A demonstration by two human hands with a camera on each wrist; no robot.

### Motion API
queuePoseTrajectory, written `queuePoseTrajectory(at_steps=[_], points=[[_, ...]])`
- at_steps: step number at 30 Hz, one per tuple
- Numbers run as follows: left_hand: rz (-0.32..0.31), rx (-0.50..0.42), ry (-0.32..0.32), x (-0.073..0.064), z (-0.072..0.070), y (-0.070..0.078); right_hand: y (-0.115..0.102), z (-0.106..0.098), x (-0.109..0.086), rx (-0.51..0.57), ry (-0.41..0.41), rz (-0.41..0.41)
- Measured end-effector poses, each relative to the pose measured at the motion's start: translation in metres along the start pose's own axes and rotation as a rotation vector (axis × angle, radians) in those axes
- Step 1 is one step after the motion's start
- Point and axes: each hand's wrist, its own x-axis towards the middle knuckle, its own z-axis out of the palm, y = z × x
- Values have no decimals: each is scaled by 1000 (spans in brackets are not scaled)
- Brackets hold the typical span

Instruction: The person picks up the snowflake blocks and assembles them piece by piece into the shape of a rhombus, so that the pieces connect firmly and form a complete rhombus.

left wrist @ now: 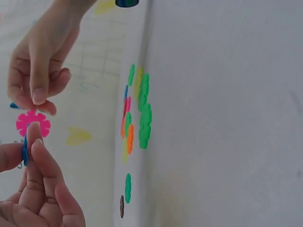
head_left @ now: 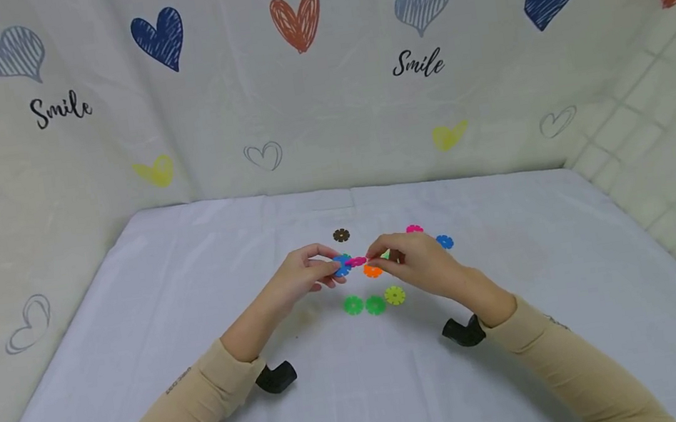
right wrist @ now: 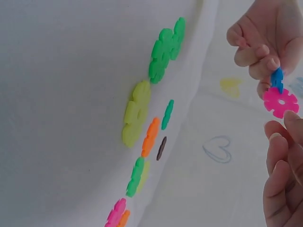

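Note:
Over the table, my left hand [head_left: 302,275] pinches a blue notched flower-shaped disc [head_left: 339,268] between thumb and fingers. My right hand [head_left: 419,259] holds the edge of a pink disc [head_left: 355,262] of the same kind with thumb and fingertip. Seen from the right wrist, the pink disc [right wrist: 281,102] meets the blue disc [right wrist: 277,80] edge to edge, their faces turned across each other. The left wrist view shows the blue disc [left wrist: 25,150] nearly edge-on, with the pink disc [left wrist: 33,124] facing the camera.
Below the hands lie two green discs [head_left: 353,305] and a yellow disc [head_left: 394,295]. An orange disc [head_left: 373,271] is partly hidden by the right hand. A brown disc [head_left: 341,236] lies farther back; another blue disc [head_left: 445,242] lies right. Black wrist-worn pieces [head_left: 277,377] hang beneath both cuffs.

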Motion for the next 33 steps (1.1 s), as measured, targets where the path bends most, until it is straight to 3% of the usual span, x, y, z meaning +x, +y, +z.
queuePoseTrajectory(at_steps=[9, 18, 23, 33], points=[[-7, -15, 18, 0, -3, -4, 6, -4, -11, 47, -74, 131], [-10, -13, 16, -2, -7, 1, 22, -12, -18, 247, -308, 321], [-19, -7, 19, 0, -10, 1, 35, -13, -20, 322, -387, 356], [-46, 4, 15, 1, -12, 0, 46, -2, -18, 198, -511, 467]])
